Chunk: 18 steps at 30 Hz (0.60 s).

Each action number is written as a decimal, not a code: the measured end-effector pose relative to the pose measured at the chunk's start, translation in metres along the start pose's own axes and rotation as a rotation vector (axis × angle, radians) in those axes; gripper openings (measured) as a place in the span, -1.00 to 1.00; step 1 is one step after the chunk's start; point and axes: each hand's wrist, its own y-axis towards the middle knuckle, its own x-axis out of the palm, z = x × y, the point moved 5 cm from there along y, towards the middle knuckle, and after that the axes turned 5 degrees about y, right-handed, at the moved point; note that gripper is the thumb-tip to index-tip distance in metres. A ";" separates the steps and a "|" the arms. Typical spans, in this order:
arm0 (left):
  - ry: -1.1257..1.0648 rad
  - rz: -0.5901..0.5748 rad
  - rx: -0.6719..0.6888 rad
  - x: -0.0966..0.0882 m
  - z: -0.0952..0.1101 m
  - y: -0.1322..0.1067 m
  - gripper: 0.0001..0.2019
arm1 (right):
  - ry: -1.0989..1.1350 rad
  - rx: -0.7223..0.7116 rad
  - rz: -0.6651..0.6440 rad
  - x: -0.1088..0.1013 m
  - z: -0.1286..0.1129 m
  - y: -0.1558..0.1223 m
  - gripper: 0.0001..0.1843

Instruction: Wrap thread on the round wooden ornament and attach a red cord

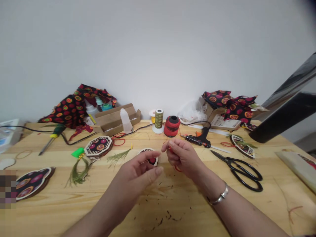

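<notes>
Over the middle of the table, my right hand (184, 157) is closed with its fingertips pinched together. A red cord (177, 169) shows at those fingers and hangs in a small loop below them; the rest of it is hidden in the grip. To its left is my left hand (135, 179), thumb and fingers apart, with nothing visible between them. Just behind the left fingertips lies a small round ornament (154, 160) with a pale wooden rim and dark patterned fabric, partly covered by the hand. Black-handled scissors (243, 171) lie to the right of my right hand.
Spools of red thread (171, 126) and olive thread (159, 119) stand at the back, near a glue gun (201, 139). An octagonal ornament (98, 146), green tassel (80, 171) and screwdriver (51, 140) lie left. A cardboard box (113, 120) stands near the wall. Dark scraps (169, 215) litter the front.
</notes>
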 end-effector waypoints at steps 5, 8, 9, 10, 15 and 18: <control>0.333 0.223 0.151 -0.020 0.009 0.031 -0.45 | -0.071 -0.053 0.029 -0.002 -0.002 0.001 -0.70; 0.881 0.196 0.281 -0.020 0.000 0.039 -0.33 | -0.076 -0.056 0.049 -0.006 -0.002 0.002 -0.70; 1.000 0.180 0.274 -0.021 -0.004 0.039 -0.27 | -0.071 -0.058 0.054 -0.007 -0.002 0.002 -0.70; 1.088 0.157 0.255 -0.021 -0.009 0.038 -0.21 | -0.067 -0.062 0.057 -0.008 -0.002 0.002 -0.70; 1.233 0.112 0.165 -0.022 -0.021 0.034 -0.17 | -0.075 -0.068 0.059 -0.009 -0.002 0.002 -0.70; 1.235 0.117 0.165 -0.020 -0.023 0.037 -0.23 | -0.086 -0.061 0.062 -0.010 -0.001 0.003 -0.69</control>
